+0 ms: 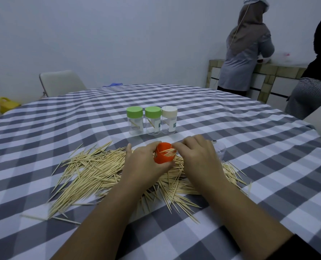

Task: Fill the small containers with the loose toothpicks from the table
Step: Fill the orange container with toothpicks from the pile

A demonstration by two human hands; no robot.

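At the centre of the frame the left hand (146, 162) grips an orange container (164, 153), its fingers curled round the wall and its mouth tipped toward the right. The right hand (195, 152) pinches a small bundle of toothpicks (168, 151) between thumb and fingertips and feeds them into that mouth. The loose toothpicks (92, 171) lie in a wide heap on the checked table (230, 119), under and to either side of both wrists.

To do this step well, the bundle should go in lengthwise, all points one way, with the container tilted enough that the sticks slide to the bottom rather than jam across the rim. A small bundle is safer than a fat one; crossed sticks will likely bridge the opening.

Just above the hands stand three clear jars, two with green lids (134, 111) and one with a white lid (169, 110), each apparently holding only a stick or so. Something clear sits right of the right hand; I cannot tell what.
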